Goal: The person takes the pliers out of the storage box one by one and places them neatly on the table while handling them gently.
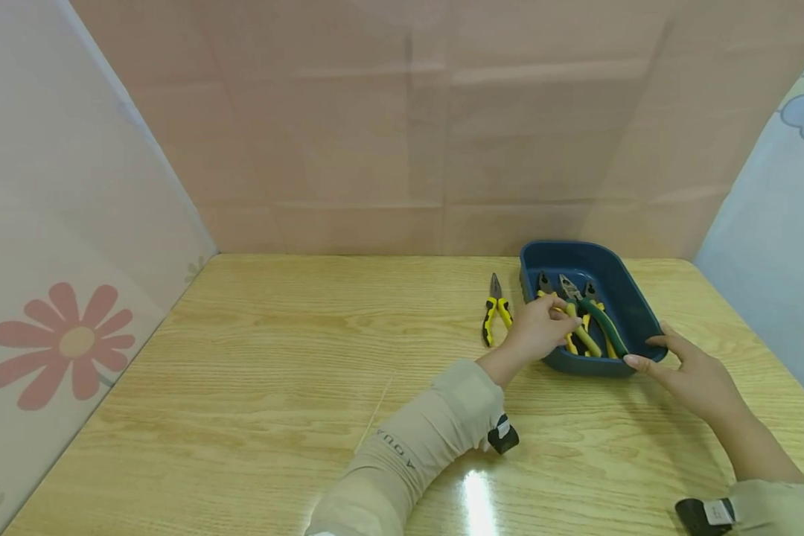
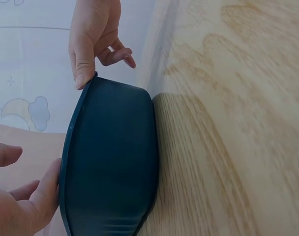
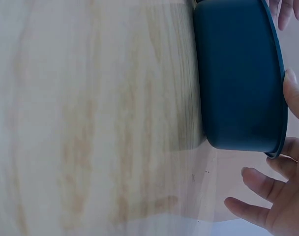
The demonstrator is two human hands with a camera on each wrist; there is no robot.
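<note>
A blue basin (image 1: 636, 298) stands at the back right of the table, holding several pliers. Among them, one pair of pliers (image 1: 604, 324) has green and yellowish handles and lies across others with yellow-and-black grips. Over the basin's near left side, my left hand (image 1: 539, 327) has its fingers at the handles; in the left wrist view its fingers (image 2: 45, 189) are apart at the rim, with nothing visible between them. My right hand (image 1: 700, 376) grips the basin's near right corner, thumb and fingers at the rim. Long-nose pliers (image 1: 495, 307) lie left of the basin.
The wooden table (image 1: 254, 372) meets a brown papered wall (image 1: 348, 149) behind the basin. Printed cloth panels (image 1: 107, 186) stand at both sides. A thin pale strip (image 1: 375, 409) lies on the table by the left forearm.
</note>
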